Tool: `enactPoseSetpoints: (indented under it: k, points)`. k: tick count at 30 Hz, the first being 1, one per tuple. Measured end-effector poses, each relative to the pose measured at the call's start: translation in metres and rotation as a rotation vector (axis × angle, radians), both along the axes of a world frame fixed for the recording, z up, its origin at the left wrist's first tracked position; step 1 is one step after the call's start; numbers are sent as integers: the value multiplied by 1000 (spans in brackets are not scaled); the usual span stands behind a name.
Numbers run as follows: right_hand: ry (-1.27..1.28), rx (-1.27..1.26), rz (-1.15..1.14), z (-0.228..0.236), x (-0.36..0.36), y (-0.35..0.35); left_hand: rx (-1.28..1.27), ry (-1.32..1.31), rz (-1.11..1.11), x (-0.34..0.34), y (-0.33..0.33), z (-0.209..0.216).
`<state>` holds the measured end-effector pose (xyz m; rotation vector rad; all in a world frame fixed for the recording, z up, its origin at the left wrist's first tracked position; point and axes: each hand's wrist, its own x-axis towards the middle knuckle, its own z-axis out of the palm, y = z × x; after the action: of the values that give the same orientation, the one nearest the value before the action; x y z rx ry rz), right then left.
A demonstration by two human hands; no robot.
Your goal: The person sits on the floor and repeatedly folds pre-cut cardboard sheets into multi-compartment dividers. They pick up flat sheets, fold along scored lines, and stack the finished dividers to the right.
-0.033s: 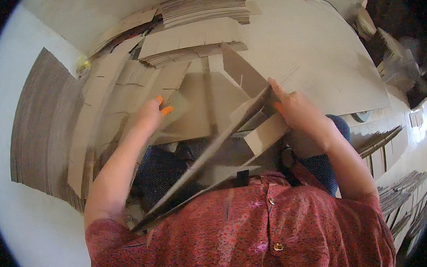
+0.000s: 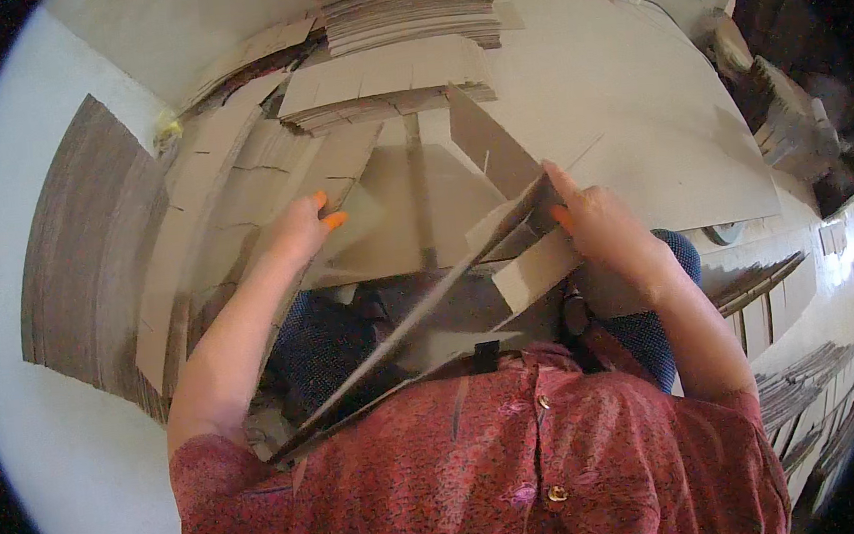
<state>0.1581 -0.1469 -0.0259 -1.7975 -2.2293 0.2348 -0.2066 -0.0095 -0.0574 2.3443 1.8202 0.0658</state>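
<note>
My left hand (image 2: 302,233), orange coverings on its fingertips, is closed on the edge of a slotted cardboard strip (image 2: 346,161) that slants past my forearm. On the right, my right hand (image 2: 599,225) pinches several cardboard strips where they meet, its index finger stretched along the top. One long cardboard strip (image 2: 421,313) runs from there down toward my left side, against my shirt. A shorter cardboard piece (image 2: 490,141) points up and away, and a light flap (image 2: 536,270) hangs below the hand. My fingers partly hide how these pieces join.
A large flat cardboard sheet (image 2: 625,101) covers the work surface. Behind it stand a tall stack of cardboard (image 2: 407,8) and a lower slotted stack (image 2: 382,78). More cardboard stacks (image 2: 90,253) line the left wall. Slotted strips (image 2: 808,388) lie at lower right.
My right hand and the strips in it have shifted very slightly down and to the right. My left hand stays almost where it was.
</note>
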Motion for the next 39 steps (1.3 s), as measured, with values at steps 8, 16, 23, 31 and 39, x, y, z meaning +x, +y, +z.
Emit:
enactPoseSetpoints:
  k: [8,16,23,31,39]
  points:
    - [67,84,73,-2,14,-22,-137,17,113,2,13,-2]
    - [160,100,104,-1,11,-27,-243,-220,312,-32,43,16]
    - [263,125,132,17,5,-33,-257,-436,328,-23,49,51]
    - [252,149,127,28,-4,-22,195,267,-145,57,39,53]
    - [325,126,61,16,2,-18,-74,-316,-139,93,27,66]
